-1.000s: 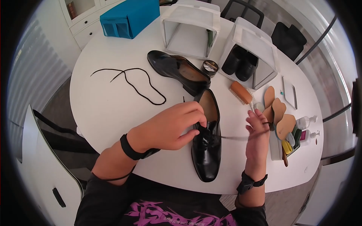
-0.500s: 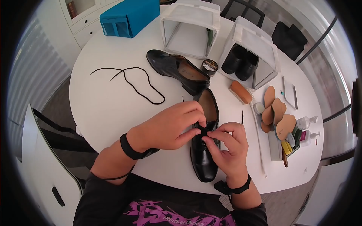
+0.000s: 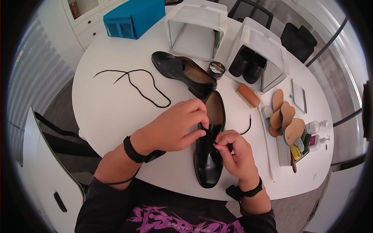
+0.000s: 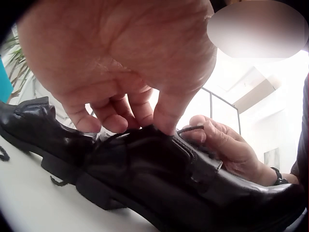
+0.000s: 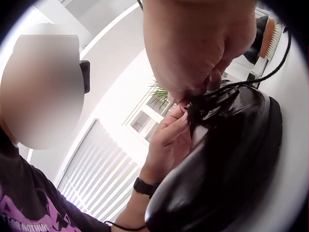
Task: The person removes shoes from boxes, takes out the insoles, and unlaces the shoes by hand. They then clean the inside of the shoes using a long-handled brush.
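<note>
A black leather shoe (image 3: 208,165) stands on the table, toe toward the person. At its lacing, the left hand (image 3: 173,126) holds the edge of the opening with thumb and fingers, seen in the left wrist view on the shoe (image 4: 145,169). The right hand (image 3: 237,153) pinches a black lace (image 4: 190,128) between thumb and forefinger beside the eyelets. A loose lace end (image 3: 248,126) lies to the right of the shoe, and in the right wrist view the lace (image 5: 277,67) trails away from the lacing. The fingertips partly hide the eyelets.
A second shoe (image 3: 171,66) lies behind, beside a round tin (image 3: 216,69). A loose lace (image 3: 153,85) is at the left. Brush (image 3: 248,96), insoles (image 3: 276,118) and bottles (image 3: 319,141) are at the right; white boxes (image 3: 194,13) and a blue box (image 3: 145,17) stand at the back.
The right hand came in from the right to the lacing and now pinches the lace slightly lower and to the right. The left hand has stayed near the shoe's opening; the toe has shifted slightly left.
</note>
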Available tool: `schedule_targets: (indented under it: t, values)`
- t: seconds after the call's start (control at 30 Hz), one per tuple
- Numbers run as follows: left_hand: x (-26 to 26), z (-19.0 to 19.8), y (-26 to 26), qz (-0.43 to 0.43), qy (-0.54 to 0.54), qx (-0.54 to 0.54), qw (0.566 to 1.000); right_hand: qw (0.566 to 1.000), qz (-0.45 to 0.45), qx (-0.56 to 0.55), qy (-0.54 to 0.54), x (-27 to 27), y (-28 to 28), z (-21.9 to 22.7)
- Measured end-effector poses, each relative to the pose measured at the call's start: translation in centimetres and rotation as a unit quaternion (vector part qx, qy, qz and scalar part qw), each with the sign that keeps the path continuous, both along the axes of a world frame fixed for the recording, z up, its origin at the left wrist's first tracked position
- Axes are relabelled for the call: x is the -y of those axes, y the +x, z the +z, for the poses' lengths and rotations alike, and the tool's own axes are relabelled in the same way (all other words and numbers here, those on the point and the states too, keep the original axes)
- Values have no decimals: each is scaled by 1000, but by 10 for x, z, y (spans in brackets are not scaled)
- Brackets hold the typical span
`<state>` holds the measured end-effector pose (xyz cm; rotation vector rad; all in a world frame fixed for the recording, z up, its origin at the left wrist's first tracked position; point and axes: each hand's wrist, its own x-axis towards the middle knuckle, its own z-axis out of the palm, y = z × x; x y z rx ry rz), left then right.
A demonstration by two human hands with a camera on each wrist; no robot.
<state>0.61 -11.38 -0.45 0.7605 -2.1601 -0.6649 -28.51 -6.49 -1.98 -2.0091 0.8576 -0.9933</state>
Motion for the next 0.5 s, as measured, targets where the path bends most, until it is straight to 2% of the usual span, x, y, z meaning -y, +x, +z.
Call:
schedule_targets:
  t: [0.07, 0.2, 0.27, 0.3, 0.33, 0.4, 0.47, 0.5]
  values:
    - [0, 0, 0, -1, 1, 1, 1000, 974, -10, 194, 119, -4, 10, -14]
    - [0, 3, 3, -4, 12, 32, 999, 964, 17, 180, 197, -9, -2, 5]
    - [1, 3, 6, -4, 15, 34, 999, 981, 0, 155, 117, -10, -10, 3]
    - [2, 3, 8, -3, 20, 38, 999, 980, 2, 187, 69, -8, -17, -10]
    - [1, 3, 8, -2, 20, 38, 999, 980, 4, 186, 69, -9, -19, -9]
    - [0, 3, 6, -5, 20, 31, 999, 955, 22, 266, 127, -11, -24, -7]
    - [0, 3, 6, -2, 24, 30, 999, 958, 16, 254, 135, -9, -22, 6]
    - [0, 2, 6, -2, 28, 30, 999, 954, -42, 214, 204, -10, -22, 18]
